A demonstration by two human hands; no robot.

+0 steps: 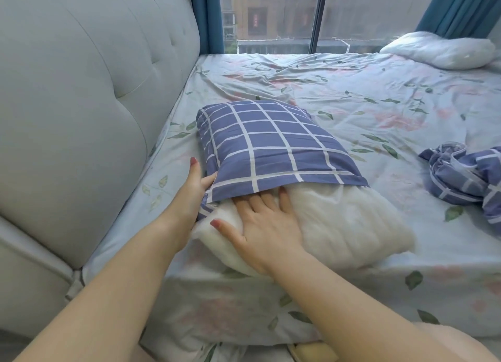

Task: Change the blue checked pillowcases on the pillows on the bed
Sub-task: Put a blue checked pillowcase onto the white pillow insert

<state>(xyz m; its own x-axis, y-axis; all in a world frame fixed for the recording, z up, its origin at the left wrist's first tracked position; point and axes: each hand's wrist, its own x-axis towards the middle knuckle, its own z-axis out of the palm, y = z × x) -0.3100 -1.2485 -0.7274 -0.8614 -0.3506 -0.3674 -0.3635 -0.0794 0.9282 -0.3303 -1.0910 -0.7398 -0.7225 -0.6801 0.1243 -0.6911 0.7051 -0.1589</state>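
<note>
A person's right hand [267, 226] lies flat with straight fingers on a white pillow [352, 226] at the near edge of the bed, fingertips just under the open mouth of the blue checked pillowcase [271, 142]. The left hand [193, 196] pinches the near left corner of that pillowcase, thumb on top of the cloth. The case covers the pillow's far half, and the near half shows bare. Both lie on a floral sheet [352, 90] beside the padded grey headboard [81, 90] at left. A second checked pillowcase [466, 174] sits crumpled at right, and a bare pillow [439, 50] rests in the far right corner below the window [271, 17] and teal curtains [458, 6].
</note>
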